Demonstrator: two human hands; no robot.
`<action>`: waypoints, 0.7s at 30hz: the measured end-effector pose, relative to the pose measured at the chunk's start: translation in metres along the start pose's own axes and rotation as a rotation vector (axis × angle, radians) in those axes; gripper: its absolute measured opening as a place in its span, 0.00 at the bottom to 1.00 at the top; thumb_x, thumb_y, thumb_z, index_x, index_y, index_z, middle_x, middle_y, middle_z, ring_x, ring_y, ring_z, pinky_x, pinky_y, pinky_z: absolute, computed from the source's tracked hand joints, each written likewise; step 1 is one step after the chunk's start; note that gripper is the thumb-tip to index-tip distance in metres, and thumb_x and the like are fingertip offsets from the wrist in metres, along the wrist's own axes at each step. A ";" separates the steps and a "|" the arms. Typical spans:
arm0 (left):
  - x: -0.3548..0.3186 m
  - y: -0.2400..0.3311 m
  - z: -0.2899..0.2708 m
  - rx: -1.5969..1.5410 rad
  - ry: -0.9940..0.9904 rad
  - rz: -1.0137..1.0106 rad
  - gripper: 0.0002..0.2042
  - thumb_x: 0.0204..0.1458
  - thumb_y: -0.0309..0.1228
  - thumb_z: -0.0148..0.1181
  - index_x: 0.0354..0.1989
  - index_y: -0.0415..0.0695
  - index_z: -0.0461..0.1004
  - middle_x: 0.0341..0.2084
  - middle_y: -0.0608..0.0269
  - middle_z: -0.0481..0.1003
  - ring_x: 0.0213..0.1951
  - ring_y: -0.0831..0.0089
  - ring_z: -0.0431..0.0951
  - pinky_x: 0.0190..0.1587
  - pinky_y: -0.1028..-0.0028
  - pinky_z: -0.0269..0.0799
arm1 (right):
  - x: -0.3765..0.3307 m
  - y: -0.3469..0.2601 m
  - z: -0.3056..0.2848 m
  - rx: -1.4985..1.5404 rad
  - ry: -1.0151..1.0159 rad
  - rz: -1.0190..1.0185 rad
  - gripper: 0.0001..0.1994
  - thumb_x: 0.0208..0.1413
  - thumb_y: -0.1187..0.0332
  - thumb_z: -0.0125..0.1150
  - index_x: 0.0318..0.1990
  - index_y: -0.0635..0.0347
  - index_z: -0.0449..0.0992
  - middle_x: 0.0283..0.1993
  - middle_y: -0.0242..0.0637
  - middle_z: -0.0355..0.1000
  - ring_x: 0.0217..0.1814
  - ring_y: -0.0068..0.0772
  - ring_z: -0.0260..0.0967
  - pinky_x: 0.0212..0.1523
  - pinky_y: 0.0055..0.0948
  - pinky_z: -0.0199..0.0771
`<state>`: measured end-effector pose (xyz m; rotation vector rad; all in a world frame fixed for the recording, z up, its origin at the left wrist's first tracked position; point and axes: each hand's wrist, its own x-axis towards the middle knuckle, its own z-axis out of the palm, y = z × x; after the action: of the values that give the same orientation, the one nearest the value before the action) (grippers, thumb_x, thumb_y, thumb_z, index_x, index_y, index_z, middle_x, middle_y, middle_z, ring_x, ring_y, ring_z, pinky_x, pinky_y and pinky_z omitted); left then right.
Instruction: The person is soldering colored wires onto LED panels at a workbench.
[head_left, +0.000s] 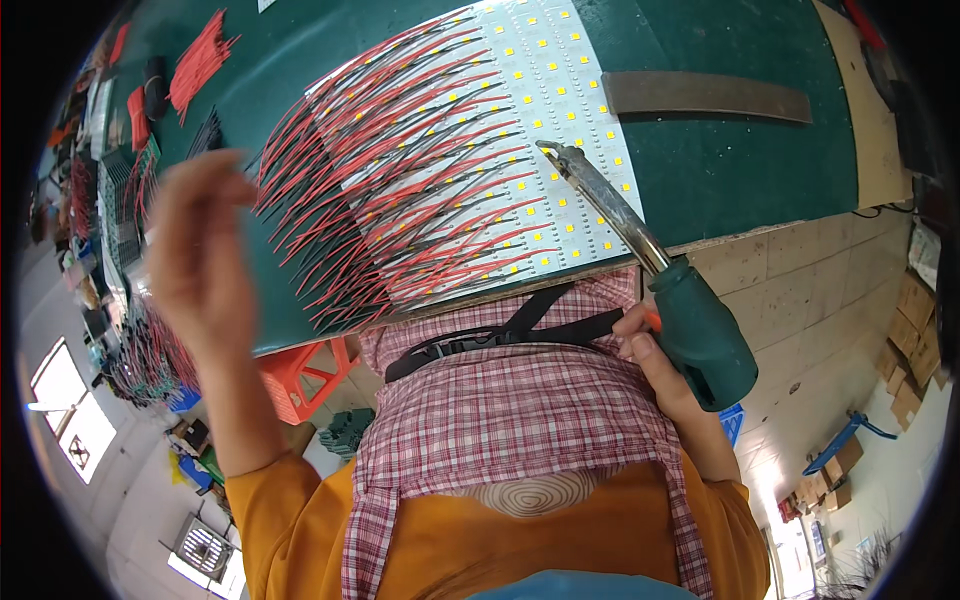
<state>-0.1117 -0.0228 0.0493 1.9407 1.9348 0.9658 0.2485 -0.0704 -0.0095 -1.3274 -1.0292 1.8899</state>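
Gripping soldering iron in right hand, fingers closed on green handle, out past near edge of green mat; pointing metal shaft up and leftward over near edge, with tip above or on white LED board, near its right side; cannot tell contact of tip; holding left hand up at left, blurred, above mat, just beside loose ends of red and black wires; cannot tell if fingers meet or hold anything; seeing wires in rows across left and middle of board, hanging well past its left edge, down to mat's near edge at lower left; on board's right part, yellow LEDs in plain view; finding board's lower edge close to mat's near edge, with little margin there, then checked apron just beyond; finding more room right of board, above and below flat grey strip, set end-on at board's right edge; at far left, near red wire bundle, narrower gap from board.
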 end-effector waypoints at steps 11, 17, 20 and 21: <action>-0.016 0.049 0.105 -0.220 -0.376 -0.197 0.04 0.49 0.23 0.65 0.31 0.38 0.76 0.26 0.54 0.76 0.30 0.60 0.78 0.33 0.67 0.73 | -0.020 0.003 -0.009 -0.401 0.025 -0.012 0.11 0.51 0.77 0.65 0.43 0.62 0.77 0.34 0.35 0.79 0.38 0.28 0.78 0.39 0.29 0.78; -0.018 0.057 0.107 -0.228 -0.321 -0.345 0.05 0.47 0.24 0.65 0.29 0.38 0.75 0.25 0.57 0.76 0.28 0.63 0.80 0.30 0.68 0.74 | -0.015 -0.008 -0.013 -0.822 -0.090 -0.089 0.11 0.45 0.74 0.69 0.38 0.51 0.81 0.32 0.30 0.79 0.35 0.33 0.79 0.37 0.29 0.78; -0.018 0.056 0.106 -0.219 -0.323 -0.333 0.05 0.47 0.24 0.65 0.28 0.39 0.74 0.25 0.57 0.76 0.27 0.63 0.80 0.30 0.68 0.75 | -0.018 -0.005 -0.018 -0.812 -0.189 -0.146 0.07 0.61 0.71 0.57 0.41 0.65 0.75 0.37 0.37 0.75 0.36 0.25 0.71 0.39 0.25 0.71; -0.018 0.056 0.106 -0.222 -0.328 -0.334 0.05 0.46 0.24 0.65 0.28 0.39 0.74 0.25 0.57 0.76 0.27 0.63 0.80 0.30 0.68 0.75 | -0.017 -0.008 -0.016 -0.812 -0.190 -0.145 0.07 0.61 0.71 0.57 0.41 0.65 0.75 0.37 0.37 0.75 0.36 0.25 0.71 0.39 0.25 0.71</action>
<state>-0.0029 -0.0159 -0.0026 1.4840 1.7981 0.6861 0.2692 -0.0761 0.0019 -1.4322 -2.0716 1.5485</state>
